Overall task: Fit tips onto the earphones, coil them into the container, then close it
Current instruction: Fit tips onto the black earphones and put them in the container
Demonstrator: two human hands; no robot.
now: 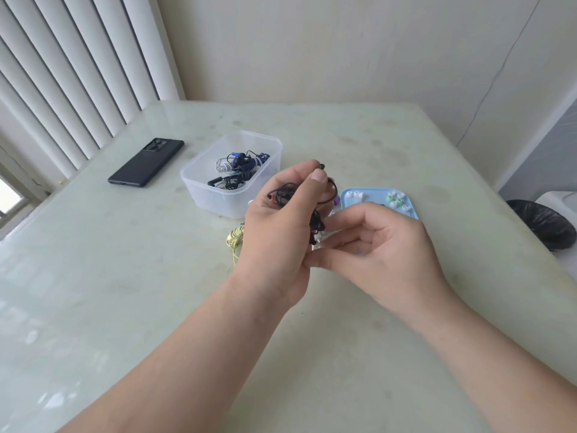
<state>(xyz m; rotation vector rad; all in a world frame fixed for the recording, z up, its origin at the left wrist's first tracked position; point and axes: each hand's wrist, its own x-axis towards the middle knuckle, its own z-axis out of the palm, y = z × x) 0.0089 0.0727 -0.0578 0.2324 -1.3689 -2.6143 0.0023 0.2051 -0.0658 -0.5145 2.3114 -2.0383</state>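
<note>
My left hand [281, 220] is raised above the table and grips a bunched pair of black earphones [315, 220]; thumb and forefinger pinch one earbud at the top. My right hand [384, 245] sits just to its right, its curled fingers reaching toward the dangling black cable; whether it holds anything I cannot tell. Behind the hands stands a clear plastic container [199, 179], open, with several coiled earphones inside. A blue lid [346, 195] to the right carries white and green ear tips [395, 200]. A coiled yellow earphone [234, 240] lies on the table by my left hand.
A black phone [146, 166] lies at the back left of the pale glass-topped table [125, 276]. Vertical blinds hang at the left. A bin with a black liner [543, 223] stands past the table's right edge.
</note>
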